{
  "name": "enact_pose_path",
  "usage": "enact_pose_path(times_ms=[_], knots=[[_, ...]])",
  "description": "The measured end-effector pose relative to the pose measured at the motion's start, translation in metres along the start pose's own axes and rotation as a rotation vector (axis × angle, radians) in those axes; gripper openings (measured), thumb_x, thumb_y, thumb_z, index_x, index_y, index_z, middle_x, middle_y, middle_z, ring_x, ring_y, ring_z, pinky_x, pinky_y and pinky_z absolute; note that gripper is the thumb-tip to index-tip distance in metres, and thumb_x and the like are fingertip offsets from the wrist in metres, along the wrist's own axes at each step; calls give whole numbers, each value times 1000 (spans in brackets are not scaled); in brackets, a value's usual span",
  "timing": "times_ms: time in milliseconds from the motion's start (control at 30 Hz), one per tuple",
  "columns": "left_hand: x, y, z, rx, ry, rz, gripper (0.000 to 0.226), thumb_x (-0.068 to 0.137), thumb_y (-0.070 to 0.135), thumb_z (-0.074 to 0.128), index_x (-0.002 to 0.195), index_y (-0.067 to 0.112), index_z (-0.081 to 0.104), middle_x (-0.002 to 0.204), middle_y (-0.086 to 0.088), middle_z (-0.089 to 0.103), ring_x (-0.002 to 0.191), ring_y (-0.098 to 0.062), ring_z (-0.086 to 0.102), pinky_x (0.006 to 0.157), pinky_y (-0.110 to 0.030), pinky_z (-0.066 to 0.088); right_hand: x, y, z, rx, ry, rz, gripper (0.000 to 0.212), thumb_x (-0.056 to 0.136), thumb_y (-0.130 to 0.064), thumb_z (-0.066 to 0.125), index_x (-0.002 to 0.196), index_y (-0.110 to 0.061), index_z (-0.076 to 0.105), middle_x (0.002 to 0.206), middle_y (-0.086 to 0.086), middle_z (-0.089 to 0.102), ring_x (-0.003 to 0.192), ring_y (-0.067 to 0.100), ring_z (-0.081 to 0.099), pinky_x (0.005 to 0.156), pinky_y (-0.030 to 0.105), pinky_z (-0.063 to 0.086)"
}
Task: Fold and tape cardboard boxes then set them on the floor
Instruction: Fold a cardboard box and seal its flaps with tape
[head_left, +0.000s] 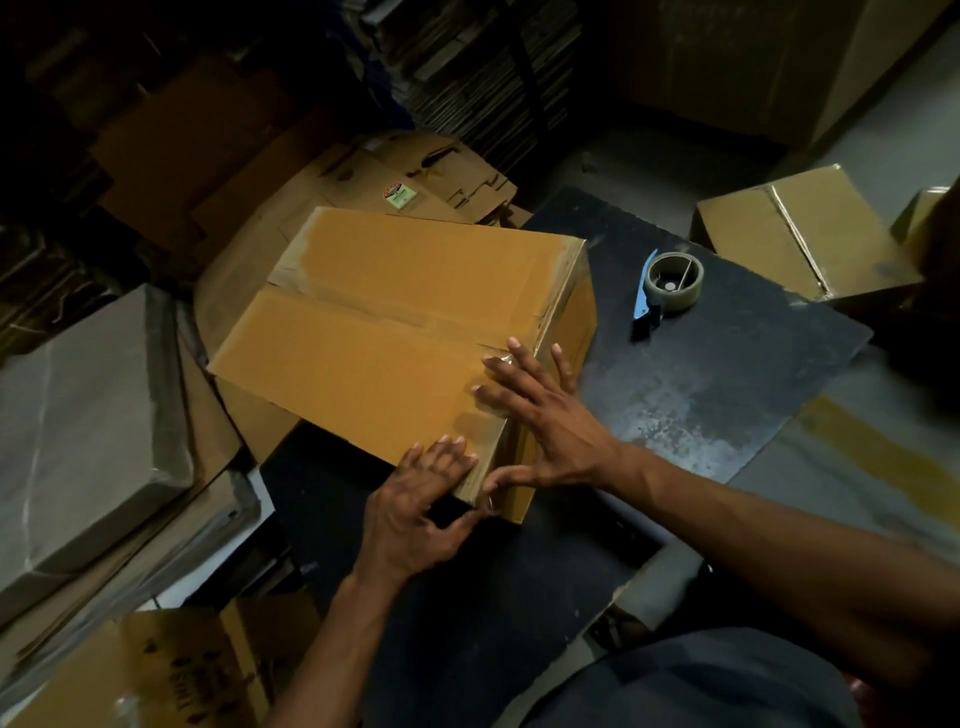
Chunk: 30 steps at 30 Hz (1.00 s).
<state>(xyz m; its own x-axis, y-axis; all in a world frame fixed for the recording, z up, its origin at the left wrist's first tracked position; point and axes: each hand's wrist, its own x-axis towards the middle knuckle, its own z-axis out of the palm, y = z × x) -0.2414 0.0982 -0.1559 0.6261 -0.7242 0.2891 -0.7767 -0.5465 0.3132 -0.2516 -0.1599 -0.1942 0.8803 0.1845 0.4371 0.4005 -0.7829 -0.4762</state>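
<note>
The far left corner is too dark to make out beyond dim cardboard shapes. A sticker (400, 196) on the flattened cartons (415, 171) far of the box (384, 332) is too small to read. The taped box (795, 234) at right is cut off by the frame's edge. The left hand (415, 499) hides the box's near corner, and the right hand (540, 415) covers part of its tape seam. Print on the near-left carton (171, 670) is blurred.

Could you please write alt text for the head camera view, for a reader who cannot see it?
Both hands, left hand and right hand, press flat on the near corner of a closed cardboard box on a dark table. A tape dispenser sits beside the box.
</note>
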Motion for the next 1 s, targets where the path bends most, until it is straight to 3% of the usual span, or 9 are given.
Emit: enact_pose_path(times_ms=[233, 367, 433, 600, 800, 1000], knots=[[0, 3, 2, -7, 31, -9, 64, 84, 53, 77, 135, 15, 68, 145, -3, 61, 139, -14, 54, 119, -39, 41, -5, 4, 7, -59, -23, -56, 106, 74, -88, 61, 155, -23, 43, 168, 9, 26, 159, 32, 6, 114, 76, 12], [0, 4, 1, -12, 35, -15, 66, 82, 50, 78, 138, 18, 63, 145, -1, 60, 139, -14, 54, 119, -40, 41, -4, 10, -4, -50, -62, -95, 96, 77, -87, 60, 151, -27, 47, 165, 7, 34, 159, 29, 7, 118, 74, 7], [0, 4, 1, -19, 28, -16, 66, 82, 48, 77, 139, 20, 61, 147, 0, 58, 140, -14, 53, 118, -42, 41, -4, 6, -6, 7, -48, -59, 88, 80, -83, 61, 149, -28, 50, 163, 4, 37, 159, 27, 6, 117, 73, 8], [-1, 2, 3, -10, 37, -15, 66, 82, 50, 79, 139, 20, 62, 146, -2, 60, 139, -15, 54, 116, -45, 44, -7, -5, 10, -32, 24, -40, 91, 77, -83, 64, 146, -24, 55, 161, 11, 38, 158, 34, 10, 114, 75, 14], [-2, 1, 5, -3, 61, -23, 65, 80, 47, 82, 135, 16, 68, 145, -2, 61, 138, -14, 55, 114, -49, 46, -8, 15, 3, -128, -118, -143, 118, 64, -97, 57, 158, -29, 38, 167, 10, 27, 158, 35, 4, 116, 76, 6], [-1, 22, 19, -14, 149, -213, 58, 76, 39, 78, 130, 18, 72, 141, 1, 64, 137, -12, 56, 117, -52, 42, -10, 2, 0, -203, -164, -69, 138, 51, -107, 49, 161, -25, 31, 167, 14, 25, 158, 39, -2, 113, 79, 4]])
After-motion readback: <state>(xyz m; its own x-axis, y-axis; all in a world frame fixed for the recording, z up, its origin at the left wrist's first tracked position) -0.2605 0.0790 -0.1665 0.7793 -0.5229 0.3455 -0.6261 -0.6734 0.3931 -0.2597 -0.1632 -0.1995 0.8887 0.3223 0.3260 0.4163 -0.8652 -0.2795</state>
